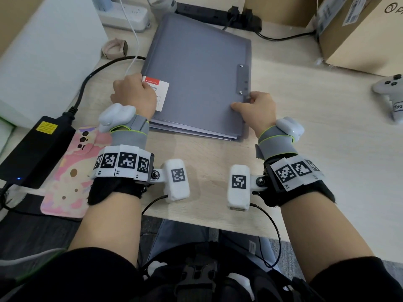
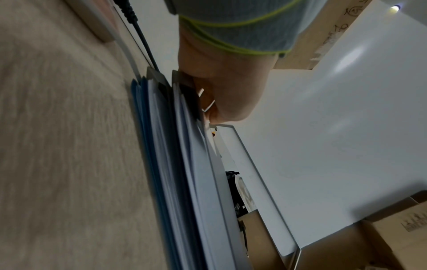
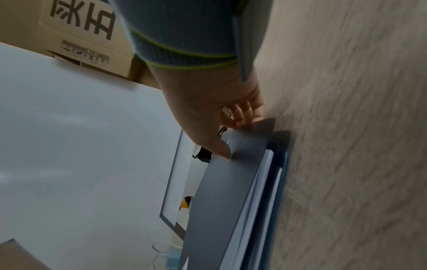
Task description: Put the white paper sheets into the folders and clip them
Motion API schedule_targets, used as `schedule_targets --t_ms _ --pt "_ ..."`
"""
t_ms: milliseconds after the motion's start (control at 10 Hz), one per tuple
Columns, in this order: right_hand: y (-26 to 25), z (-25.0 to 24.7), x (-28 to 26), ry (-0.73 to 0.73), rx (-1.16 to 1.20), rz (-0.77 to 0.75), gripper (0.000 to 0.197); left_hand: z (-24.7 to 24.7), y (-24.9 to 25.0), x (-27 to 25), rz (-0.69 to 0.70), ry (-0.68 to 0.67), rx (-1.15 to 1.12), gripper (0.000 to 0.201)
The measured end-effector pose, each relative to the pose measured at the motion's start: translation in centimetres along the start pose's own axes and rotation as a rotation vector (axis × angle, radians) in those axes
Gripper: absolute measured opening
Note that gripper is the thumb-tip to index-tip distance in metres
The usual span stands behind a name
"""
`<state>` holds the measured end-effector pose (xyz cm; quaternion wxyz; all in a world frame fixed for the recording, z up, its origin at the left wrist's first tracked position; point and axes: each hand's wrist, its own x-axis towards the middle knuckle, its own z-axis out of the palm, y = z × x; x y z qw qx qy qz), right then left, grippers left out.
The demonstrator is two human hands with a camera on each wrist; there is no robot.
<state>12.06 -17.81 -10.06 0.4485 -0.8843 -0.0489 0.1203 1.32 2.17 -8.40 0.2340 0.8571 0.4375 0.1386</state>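
A stack of grey folders (image 1: 196, 73) lies closed on the desk, with a red and white label (image 1: 160, 89) at its left edge and a riveted clip plate (image 1: 242, 79) at its right edge. My left hand (image 1: 133, 94) grips the stack's left edge by the label, fingers curled under the top folder (image 2: 215, 182). My right hand (image 1: 255, 107) holds the right edge just below the clip plate, thumb on the cover (image 3: 221, 191) and fingers curled at the rim. White paper sheets (image 2: 196, 173) show between the covers at the stack's near edge, and white sheets (image 3: 261, 182) also show on the right.
A black power adapter (image 1: 32, 149) and a pink phone case (image 1: 72, 171) lie to the left, beside a white box (image 1: 50, 51). Power strips (image 1: 126, 16) and cables run along the back. Cardboard boxes (image 1: 359, 29) and a white controller (image 1: 390, 90) sit at the right.
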Motion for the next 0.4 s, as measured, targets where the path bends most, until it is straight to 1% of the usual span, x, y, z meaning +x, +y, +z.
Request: schedule_targets --t_ms 100,200,300,400 --pt "0.1 -0.6 0.2 -0.002 0.039 -0.005 0.036 -0.3 1.4 -0.2 0.007 0.013 0.083 0.031" --pt "0.6 -1.0 0.2 0.000 0.054 -0.026 0.043 -0.2 2.3 -0.9 0.105 0.011 0.115 0.029" --pt "1.0 -1.3 0.3 -0.035 0.093 -0.062 0.037 0.2 3.5 -1.3 0.209 -0.029 0.131 0.030" --pt "2.0 -2.3 0.6 -0.013 0.104 -0.073 0.031 1.1 5.2 -1.7 0.286 -0.096 0.133 0.031"
